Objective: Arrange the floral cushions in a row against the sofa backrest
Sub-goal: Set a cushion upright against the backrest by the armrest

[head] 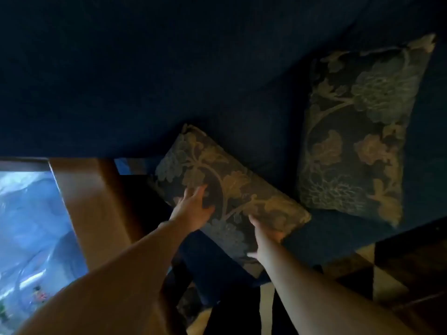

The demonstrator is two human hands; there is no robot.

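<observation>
Dim blue sofa (169, 76), backrest filling the top. Near cushion (229, 194) held tilted at the seat's left end, likely for leaning back beside the propped cushion (358, 131). Left hand (193, 209) flat, fingers spread; right hand (266, 238) gripping the lower edge, fingers mostly hidden underneath. Sofa edges lost in gloom.

Head camera looks steeply down, close over the sofa (145, 81)

near cushion (229, 197): woven cloth, matt, raised floral pattern
far cushion (358, 131): same woven floral cloth, matt
sofa (145, 81): dark blue cloth, matt, soft-looking
wooden frame (96, 213): brown wood, smooth, slight sheen
floor (391, 281): dark and pale tiles, smooth
</observation>
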